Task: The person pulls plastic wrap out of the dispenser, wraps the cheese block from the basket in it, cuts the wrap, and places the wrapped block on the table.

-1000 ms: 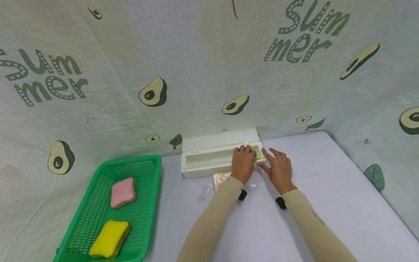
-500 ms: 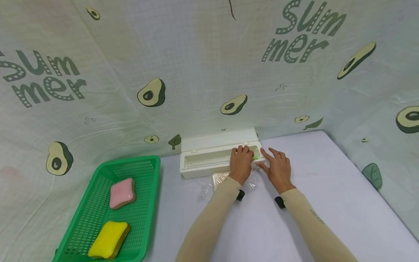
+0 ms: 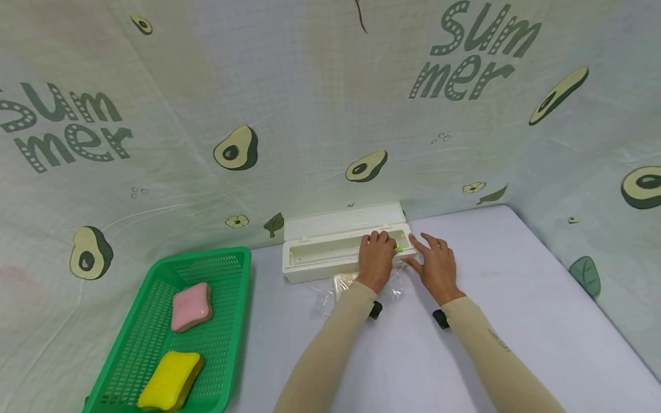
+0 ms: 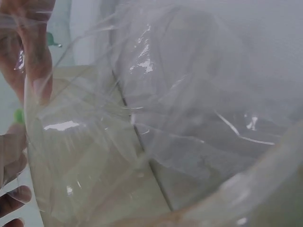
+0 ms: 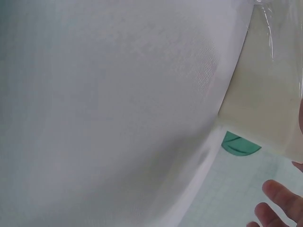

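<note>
A long white cling film dispenser box [image 3: 320, 268] stands at the back of the table with its lid [image 3: 343, 222] tipped back. My left hand [image 3: 376, 261] is over its front rim, fingers bent into the trough and fingertips at a small green slider [image 3: 399, 249]. At the dispenser's right end, my right hand [image 3: 438, 269] grips the front rim, thumb on the front face. Clear film [image 4: 142, 61] hangs down the front in the left wrist view. Below it a shiny tan rectangular thing [image 3: 343, 281] lies on the table, partly hidden by the left hand and sleeve.
To the left stands a green plastic basket [image 3: 238, 321] holding a pink sponge [image 3: 191, 307] and a yellow sponge [image 3: 170, 381]. A printed cloth wall [image 3: 310, 115] rises right behind the dispenser. Another cloth side [image 3: 604, 229] borders the table on the right.
Along the dispenser's rim, my left hand and the green slider have shifted slightly left. The right hand keeps its place at the right end. The head view has turned a little.
</note>
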The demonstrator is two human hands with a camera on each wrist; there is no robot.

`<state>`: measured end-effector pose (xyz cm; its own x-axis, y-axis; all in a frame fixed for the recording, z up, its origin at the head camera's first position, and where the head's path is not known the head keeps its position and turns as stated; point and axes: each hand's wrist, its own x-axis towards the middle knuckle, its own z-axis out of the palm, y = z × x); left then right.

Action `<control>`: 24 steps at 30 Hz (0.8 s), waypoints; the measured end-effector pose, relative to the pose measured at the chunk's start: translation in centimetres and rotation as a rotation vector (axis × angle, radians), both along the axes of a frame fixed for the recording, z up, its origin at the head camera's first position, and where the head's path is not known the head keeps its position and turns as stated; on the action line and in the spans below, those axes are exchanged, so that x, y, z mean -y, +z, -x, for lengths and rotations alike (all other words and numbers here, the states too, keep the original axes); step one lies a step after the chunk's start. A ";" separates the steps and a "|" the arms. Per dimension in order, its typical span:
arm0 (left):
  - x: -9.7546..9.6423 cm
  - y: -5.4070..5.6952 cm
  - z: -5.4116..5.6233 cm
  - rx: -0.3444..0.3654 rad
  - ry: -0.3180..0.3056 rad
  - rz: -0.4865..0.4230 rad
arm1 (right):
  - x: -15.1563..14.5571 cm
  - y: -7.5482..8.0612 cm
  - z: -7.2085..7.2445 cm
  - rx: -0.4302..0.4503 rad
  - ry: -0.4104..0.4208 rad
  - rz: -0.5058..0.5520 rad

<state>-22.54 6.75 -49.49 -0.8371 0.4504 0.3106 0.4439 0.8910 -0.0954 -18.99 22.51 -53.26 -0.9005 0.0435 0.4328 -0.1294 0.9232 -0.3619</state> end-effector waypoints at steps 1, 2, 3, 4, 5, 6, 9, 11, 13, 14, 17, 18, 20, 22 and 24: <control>0.0 0.0 0.0 0.000 -0.001 -0.004 | 0.0 0.0 0.0 -0.004 0.006 0.004; 0.0 0.0 0.0 0.003 -0.004 -0.011 | 0.0 0.0 0.1 -0.009 0.012 0.006; -0.1 0.0 0.0 0.005 -0.006 -0.015 | 0.0 0.0 0.1 -0.016 0.018 0.010; -0.1 0.1 0.1 0.008 -0.009 -0.020 | -0.1 0.0 0.1 -0.023 0.023 0.014; -0.2 0.1 0.1 0.011 -0.012 -0.021 | -0.1 0.0 0.1 -0.030 0.028 0.019; -0.3 0.1 0.1 0.015 -0.014 -0.023 | -0.1 -0.1 0.1 -0.035 0.034 0.025; -0.6 0.3 0.2 0.025 -0.020 -0.017 | 0.0 -0.2 0.2 -0.035 0.049 0.035; -0.7 0.4 0.2 0.025 -0.023 -0.006 | 0.0 -0.3 0.2 -0.033 0.057 0.043; -0.8 0.5 0.4 0.017 -0.024 0.003 | 0.1 -0.4 0.3 -0.032 0.060 0.047; -0.8 0.5 0.4 0.011 -0.024 0.007 | 0.1 -0.4 0.3 -0.035 0.062 0.049; -0.7 0.4 0.7 0.004 -0.027 0.016 | 0.1 -0.4 0.3 -0.049 0.059 0.049; -0.6 0.4 0.8 0.007 -0.030 0.013 | 0.1 -0.4 0.3 -0.053 0.057 0.046; -0.5 0.3 0.9 0.017 -0.039 0.008 | 0.1 -0.5 0.3 -0.058 0.051 0.039; -0.4 0.3 1.0 0.026 -0.052 0.002 | 0.1 -0.5 0.3 -0.059 0.045 0.031; -0.4 0.2 0.9 0.017 -0.065 -0.009 | 0.1 -0.5 0.2 -0.055 0.039 0.028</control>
<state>-23.43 7.10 -49.28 -0.8114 0.5009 0.3013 0.5020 0.8612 -0.0796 -19.23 22.42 -53.75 -0.8765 0.0216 0.4809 -0.1857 0.9065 -0.3791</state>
